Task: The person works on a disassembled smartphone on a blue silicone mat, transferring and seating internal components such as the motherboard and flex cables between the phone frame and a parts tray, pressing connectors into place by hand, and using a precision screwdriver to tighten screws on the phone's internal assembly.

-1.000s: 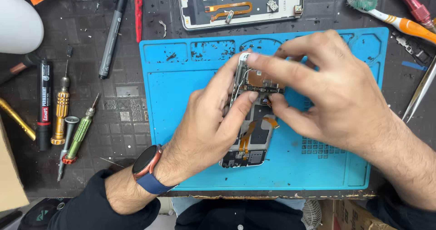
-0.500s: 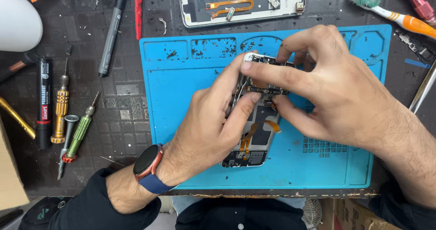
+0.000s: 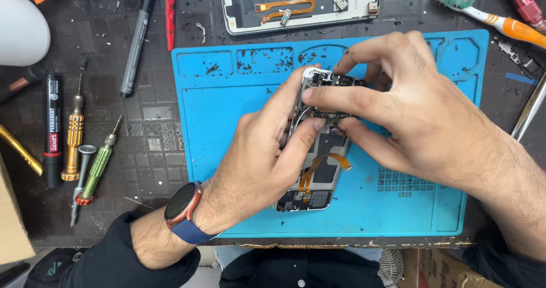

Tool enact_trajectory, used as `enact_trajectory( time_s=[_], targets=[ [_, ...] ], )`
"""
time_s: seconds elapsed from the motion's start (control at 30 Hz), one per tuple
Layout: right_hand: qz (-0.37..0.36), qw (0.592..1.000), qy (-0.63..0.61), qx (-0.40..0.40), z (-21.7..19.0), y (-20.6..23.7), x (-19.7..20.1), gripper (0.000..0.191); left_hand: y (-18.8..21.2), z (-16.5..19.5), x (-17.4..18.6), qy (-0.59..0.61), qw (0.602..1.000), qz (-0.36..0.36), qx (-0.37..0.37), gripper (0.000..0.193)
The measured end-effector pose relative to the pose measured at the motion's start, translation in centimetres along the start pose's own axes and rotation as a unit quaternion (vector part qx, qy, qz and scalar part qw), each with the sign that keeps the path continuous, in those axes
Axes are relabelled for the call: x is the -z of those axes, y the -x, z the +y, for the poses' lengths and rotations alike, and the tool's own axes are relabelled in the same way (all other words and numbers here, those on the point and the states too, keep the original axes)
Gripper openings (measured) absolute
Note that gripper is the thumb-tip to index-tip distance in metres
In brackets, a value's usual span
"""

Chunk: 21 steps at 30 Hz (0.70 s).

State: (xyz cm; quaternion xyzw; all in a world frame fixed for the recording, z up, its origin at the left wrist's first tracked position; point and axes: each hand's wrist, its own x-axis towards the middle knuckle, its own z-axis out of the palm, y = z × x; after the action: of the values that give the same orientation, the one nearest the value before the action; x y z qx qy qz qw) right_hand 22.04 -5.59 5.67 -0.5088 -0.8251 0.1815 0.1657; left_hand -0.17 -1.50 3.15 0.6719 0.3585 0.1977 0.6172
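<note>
An opened phone frame point(image 3: 318, 168) with orange flex cables lies lengthwise on a blue work mat point(image 3: 227, 128). My left hand point(image 3: 256, 168) grips the frame along its left edge, thumb and fingers wrapped round its upper half. My right hand point(image 3: 409, 111) comes in from the right and pinches the dark circuit board point(image 3: 335, 82) at the frame's top end between thumb and fingers. Both hands cover the middle of the frame. A watch sits on my left wrist.
A second phone shell point(image 3: 301, 3) lies above the mat. Screwdrivers point(image 3: 74, 140), a green one point(image 3: 98, 168) and a black marker point(image 3: 52, 128) lie at the left, a pen point(image 3: 136, 37) at the top left. A toothbrush point(image 3: 495, 17) and tweezers point(image 3: 529, 111) are at the right.
Both hands and the frame's top end have shifted slightly toward the mat's far edge; my right fingers have closed in on the board at the top.
</note>
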Motion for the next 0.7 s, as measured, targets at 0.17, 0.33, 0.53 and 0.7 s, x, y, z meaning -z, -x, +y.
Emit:
enact_trajectory(
  time_s=[0.17, 0.33, 0.53, 0.7],
  targets=[
    [0.014, 0.999, 0.03, 0.016, -0.02, -0.13, -0.07, 0.059, -0.02, -0.23, -0.08, -0.027, 0.999, 0.008, -0.017, 0.057],
    [0.018, 0.997, 0.065, 0.032, -0.21, -0.31, 0.18, 0.059, 0.05, -0.28, 0.03, -0.025, 1.0, 0.005, -0.012, 0.058],
    [0.008, 0.998, 0.063, 0.001, -0.72, -0.24, 0.4, 0.059, 0.02, -0.23, -0.04, 0.001, 1.0, 0.003, -0.004, 0.056],
    [-0.011, 0.999, 0.047, -0.026, -0.87, -0.18, 0.52, 0.061, 0.06, -0.39, -0.18, 0.002, 1.0, 0.007, -0.011, 0.054]
  ],
)
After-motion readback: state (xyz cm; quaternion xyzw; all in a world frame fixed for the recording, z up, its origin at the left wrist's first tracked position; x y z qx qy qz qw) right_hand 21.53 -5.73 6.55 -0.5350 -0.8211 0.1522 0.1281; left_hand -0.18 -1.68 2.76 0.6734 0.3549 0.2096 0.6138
